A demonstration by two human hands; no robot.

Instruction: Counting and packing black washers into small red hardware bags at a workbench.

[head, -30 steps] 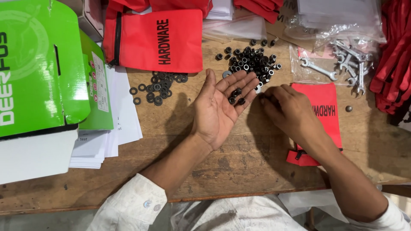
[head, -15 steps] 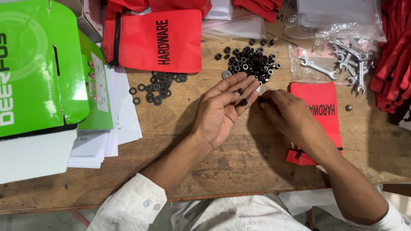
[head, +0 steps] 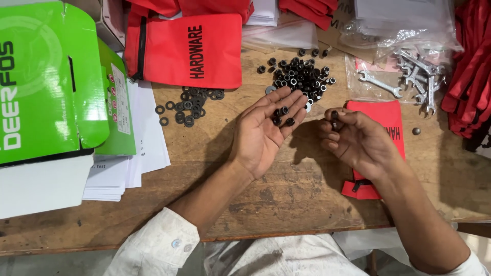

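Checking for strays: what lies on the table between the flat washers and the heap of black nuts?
In the head view, only bare wood lies between the washers and the nuts.

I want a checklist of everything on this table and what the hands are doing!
Surface: worn wooden table, stained.
Job's things: a few black nuts lying on the open left hand; right hand pinches one black nut at its fingertips; nut pile just beyond.
Clutter: black washers, red pouch, second red pouch under the right hand, wrenches on a clear bag, green box, papers.
Hands: left open, palm up; right closed on a nut.
Cables: nothing seen.
Surroundings: more red pouches at the right edge.
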